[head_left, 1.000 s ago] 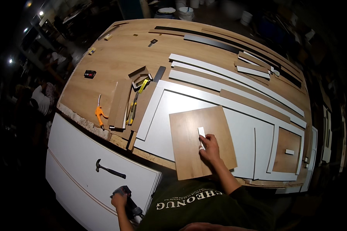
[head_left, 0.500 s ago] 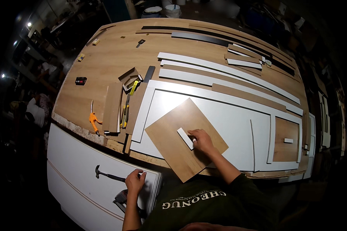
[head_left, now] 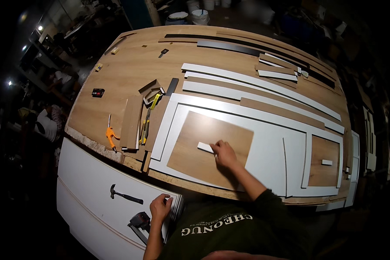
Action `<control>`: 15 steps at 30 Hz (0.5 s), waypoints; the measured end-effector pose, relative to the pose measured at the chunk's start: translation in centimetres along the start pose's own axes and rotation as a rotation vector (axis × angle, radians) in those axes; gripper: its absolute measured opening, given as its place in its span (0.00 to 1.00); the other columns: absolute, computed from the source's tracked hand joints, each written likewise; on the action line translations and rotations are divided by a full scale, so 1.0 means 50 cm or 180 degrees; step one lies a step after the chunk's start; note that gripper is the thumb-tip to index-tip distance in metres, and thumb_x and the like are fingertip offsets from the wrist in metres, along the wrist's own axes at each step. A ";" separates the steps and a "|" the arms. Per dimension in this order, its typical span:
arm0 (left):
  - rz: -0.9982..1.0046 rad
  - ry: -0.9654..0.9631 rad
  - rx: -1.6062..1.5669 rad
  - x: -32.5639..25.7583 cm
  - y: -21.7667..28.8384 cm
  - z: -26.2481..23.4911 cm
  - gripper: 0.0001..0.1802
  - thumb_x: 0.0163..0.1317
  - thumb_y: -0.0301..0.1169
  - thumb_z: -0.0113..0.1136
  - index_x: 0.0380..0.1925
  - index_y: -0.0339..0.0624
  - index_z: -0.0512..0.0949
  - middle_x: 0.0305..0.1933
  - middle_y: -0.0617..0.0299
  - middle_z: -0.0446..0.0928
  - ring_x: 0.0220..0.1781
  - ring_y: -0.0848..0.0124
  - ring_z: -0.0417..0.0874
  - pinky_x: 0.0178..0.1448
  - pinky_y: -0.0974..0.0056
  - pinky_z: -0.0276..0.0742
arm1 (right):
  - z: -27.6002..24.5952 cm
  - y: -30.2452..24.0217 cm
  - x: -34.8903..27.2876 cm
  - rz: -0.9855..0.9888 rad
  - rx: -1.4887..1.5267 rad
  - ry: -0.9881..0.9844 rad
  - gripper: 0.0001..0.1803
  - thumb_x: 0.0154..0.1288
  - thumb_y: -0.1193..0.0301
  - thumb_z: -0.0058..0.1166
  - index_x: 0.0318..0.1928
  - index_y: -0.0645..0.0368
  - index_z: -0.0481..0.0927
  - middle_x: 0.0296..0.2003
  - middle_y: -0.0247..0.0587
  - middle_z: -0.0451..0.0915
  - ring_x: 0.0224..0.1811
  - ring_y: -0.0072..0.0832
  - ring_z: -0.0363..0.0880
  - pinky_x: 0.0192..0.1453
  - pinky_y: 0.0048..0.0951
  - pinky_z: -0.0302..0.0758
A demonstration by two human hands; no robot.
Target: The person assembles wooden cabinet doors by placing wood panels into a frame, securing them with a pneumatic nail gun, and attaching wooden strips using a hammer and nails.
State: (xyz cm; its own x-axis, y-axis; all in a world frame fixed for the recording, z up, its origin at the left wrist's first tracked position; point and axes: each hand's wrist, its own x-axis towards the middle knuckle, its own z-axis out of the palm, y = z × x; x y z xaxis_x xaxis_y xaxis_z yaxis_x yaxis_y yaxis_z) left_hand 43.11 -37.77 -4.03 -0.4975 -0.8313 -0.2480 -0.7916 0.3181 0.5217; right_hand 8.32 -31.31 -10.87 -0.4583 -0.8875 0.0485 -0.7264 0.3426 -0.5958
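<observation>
My right hand [head_left: 223, 154] grips one end of a small white block [head_left: 205, 147] in the middle of a square wood-grain panel [head_left: 210, 130]. Beneath that panel lies a large white board [head_left: 271, 147] with a raised white border; whether the two touch all over cannot be seen. My left hand [head_left: 161, 206] is empty, its fingers loosely bent, over the edge of the stacked white panels [head_left: 95, 173] at the lower left. Close beside it are a claw hammer [head_left: 126, 195] and a black-and-grey power tool [head_left: 139, 222], probably a nail gun.
White and brown strips [head_left: 264, 99] lie across the table beyond the board. An orange air blow gun [head_left: 112, 138], a yellow-and-black cutter [head_left: 145, 130] and an open small box [head_left: 151, 91] sit left. A second wood-grain panel [head_left: 326, 149] with a white block fills the right-hand frame section.
The square panel has turned and moved away from me, from overhanging the table's near edge to lying within the white board's area. My right hand turned with it; my left hand moved slightly right.
</observation>
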 end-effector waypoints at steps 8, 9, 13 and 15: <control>-0.0202 -0.0033 -0.0059 -0.032 0.001 0.016 0.12 0.54 0.40 0.64 0.33 0.46 0.83 0.22 0.57 0.79 0.26 0.60 0.81 0.33 0.60 0.76 | 0.033 0.010 0.126 -0.0014 0.0080 0.0151 0.19 0.49 0.74 0.62 0.45 0.54 0.82 0.38 0.45 0.76 0.42 0.44 0.74 0.49 0.40 0.74; -0.0190 -0.0088 -0.0074 -0.031 -0.004 0.027 0.12 0.54 0.40 0.65 0.33 0.45 0.83 0.22 0.57 0.79 0.26 0.60 0.81 0.33 0.60 0.76 | 0.038 0.012 0.126 -0.0016 0.0135 0.0120 0.20 0.49 0.74 0.62 0.47 0.54 0.82 0.39 0.45 0.76 0.44 0.44 0.74 0.50 0.40 0.74; 0.0374 -0.0297 -0.0298 0.019 0.043 0.060 0.12 0.55 0.40 0.64 0.33 0.46 0.82 0.24 0.56 0.80 0.29 0.60 0.82 0.36 0.59 0.76 | 0.047 0.034 0.114 -0.0169 0.0379 0.0304 0.27 0.49 0.71 0.63 0.53 0.53 0.77 0.49 0.47 0.75 0.51 0.45 0.72 0.56 0.39 0.72; 0.0774 -0.0485 -0.0174 0.073 0.116 0.068 0.12 0.56 0.40 0.63 0.34 0.46 0.82 0.26 0.56 0.80 0.30 0.59 0.82 0.37 0.59 0.76 | 0.017 0.037 0.095 -0.0251 0.0297 0.0612 0.30 0.49 0.69 0.64 0.57 0.52 0.75 0.55 0.47 0.72 0.56 0.45 0.69 0.61 0.40 0.68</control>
State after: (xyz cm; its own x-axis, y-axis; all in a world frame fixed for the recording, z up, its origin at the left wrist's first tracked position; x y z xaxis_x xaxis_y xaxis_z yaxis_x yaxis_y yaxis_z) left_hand 35.51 -37.43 -4.67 -0.7211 -0.6544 -0.2278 -0.6244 0.4712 0.6229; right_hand 5.23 -35.17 -12.42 -0.4976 -0.8323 0.2444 -0.7175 0.2366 -0.6552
